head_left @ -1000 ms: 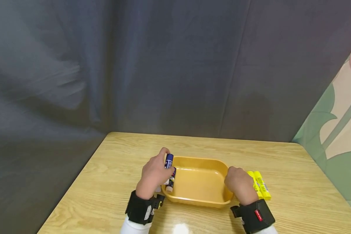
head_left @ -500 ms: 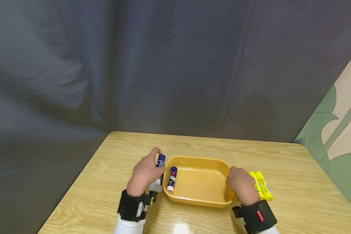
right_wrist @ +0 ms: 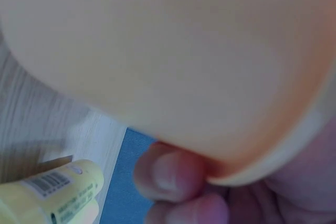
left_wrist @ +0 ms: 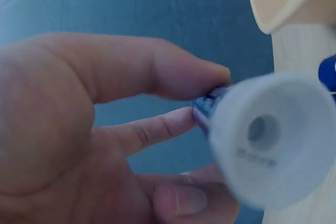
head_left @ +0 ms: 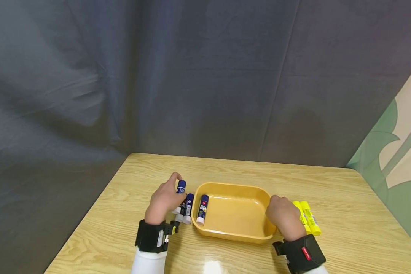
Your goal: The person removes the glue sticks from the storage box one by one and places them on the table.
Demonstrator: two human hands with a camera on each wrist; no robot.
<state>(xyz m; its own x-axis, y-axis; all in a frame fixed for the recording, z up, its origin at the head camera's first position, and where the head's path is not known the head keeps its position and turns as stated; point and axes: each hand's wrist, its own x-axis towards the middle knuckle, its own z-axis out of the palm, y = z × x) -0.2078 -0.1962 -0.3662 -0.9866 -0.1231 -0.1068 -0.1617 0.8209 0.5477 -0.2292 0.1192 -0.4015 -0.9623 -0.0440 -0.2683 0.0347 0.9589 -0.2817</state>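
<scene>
My left hand (head_left: 162,201) pinches a glue stick (head_left: 181,187) with a dark blue cap, left of the yellow tray (head_left: 239,215). In the left wrist view its white hollow base (left_wrist: 294,145) faces the camera, with thumb and fingers around the far end. Two similar dark blue glue sticks (head_left: 188,207) lie side by side between that hand and the tray; one is partly covered by the held one. Another glue stick (head_left: 202,210) lies inside the tray along its left wall. My right hand (head_left: 284,215) grips the tray's right rim, fingertips (right_wrist: 176,174) curled against the wall.
Two bright yellow tubes (head_left: 310,219) lie together on the wooden table (head_left: 349,228) just right of my right hand. A dark grey curtain (head_left: 205,95) hangs behind the table's far edge. Patterned fabric (head_left: 394,171) borders the right side.
My left hand has moved left from over the tray's left rim, carrying the glue stick to beside the other two on the table. My right hand keeps its grip on the tray.
</scene>
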